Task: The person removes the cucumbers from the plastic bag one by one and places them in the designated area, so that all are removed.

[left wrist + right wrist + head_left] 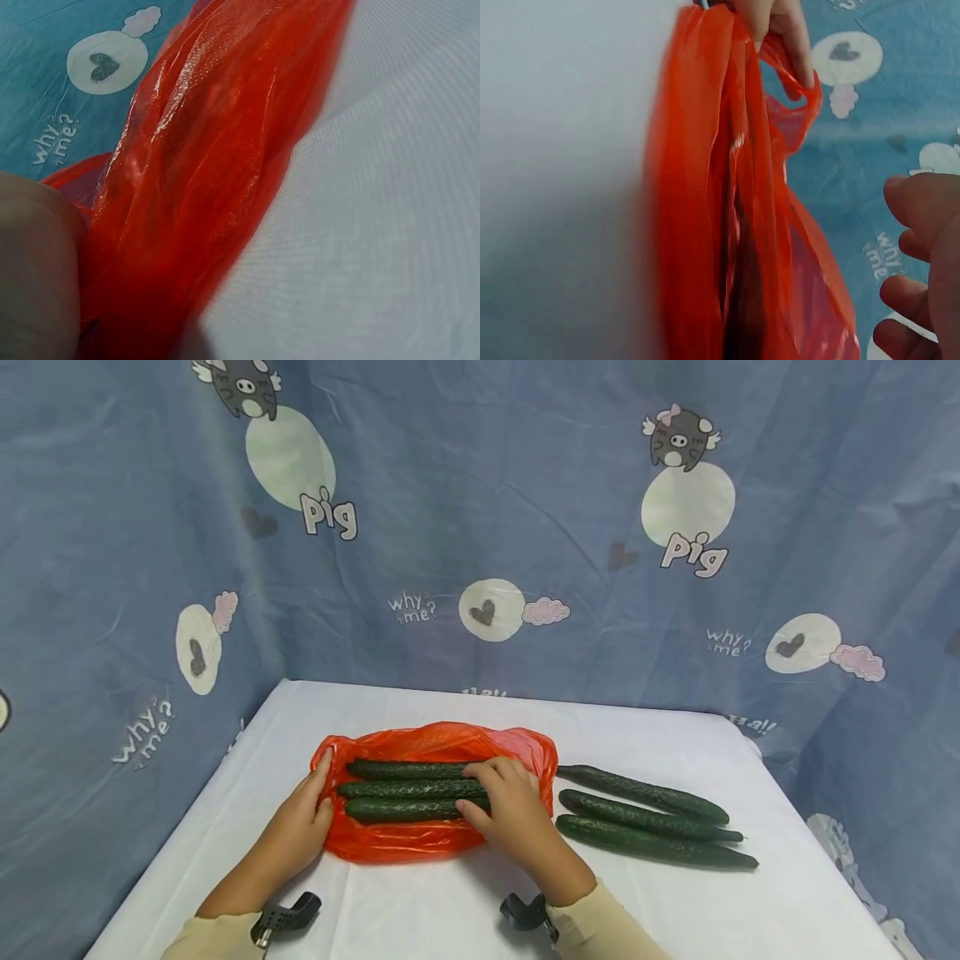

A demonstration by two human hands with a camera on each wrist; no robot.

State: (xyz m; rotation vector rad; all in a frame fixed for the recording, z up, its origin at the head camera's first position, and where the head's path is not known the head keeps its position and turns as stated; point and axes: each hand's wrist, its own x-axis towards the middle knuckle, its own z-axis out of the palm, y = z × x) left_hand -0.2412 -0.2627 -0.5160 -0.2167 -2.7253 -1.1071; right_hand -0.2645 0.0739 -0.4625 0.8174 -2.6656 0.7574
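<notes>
A red plastic bag (420,843) lies open on the table, with three cucumbers (405,789) side by side in its mouth. At the bag's left end my left hand (298,827) holds the rim; in the right wrist view the fingers of that left hand (789,34) reach along the bag's handle loop. My right hand (517,814) is over the right ends of the bagged cucumbers and hides them. Its fingers (907,300) look loosely bent in the right wrist view, with nothing between them.
Three more cucumbers (652,818) lie on the white tablecloth (405,910) to the right of the bag, their left ends close to it. A blue printed curtain (420,527) hangs behind the table and at both sides.
</notes>
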